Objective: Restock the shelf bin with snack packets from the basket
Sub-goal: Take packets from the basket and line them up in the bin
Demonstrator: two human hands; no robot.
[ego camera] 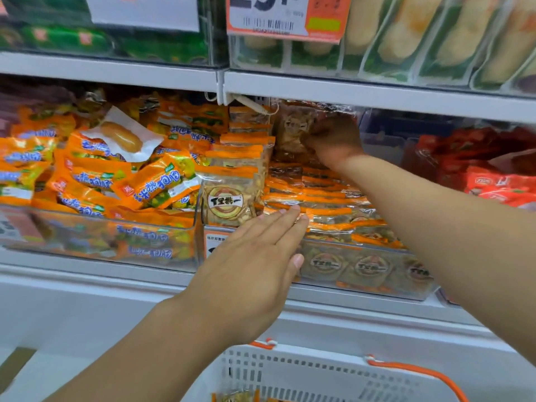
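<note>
While my right hand (333,140) reaches to the back of the shelf bin (362,271), its fingers curl round a snack packet (293,132) and hold it upright just under the shelf above. The packet is clear film with an orange band; brownish pieces show through it, and glare on the wrapper blurs any print. My left hand (255,256) lies flat, fingers straight and close together, holding nothing; the fingertips (293,211) touch the top layer of packets in the bin, near its front.

The bin is clear-walled and sits on the middle shelf. Its stock: flat clear packets with orange top strips and a round brown-and-orange label bearing dark characters. Most lie stacked in overlapping rows; one packet (229,198) stands upright at the bin's left front corner, label facing me. More round labels show through the front wall.

To the left, a neighbouring clear bin (101,236) holds orange wrappers with blue lettering, heaped loosely, with one white packet (124,134) showing a pale sausage shape on top. To the right, red packets (493,184) fill another bin. On the shelf above hangs an orange price tag (287,15).

Below, the white basket (319,372) with an orange handle sits at the frame's lower edge; a few orange-edged packets show inside.
</note>
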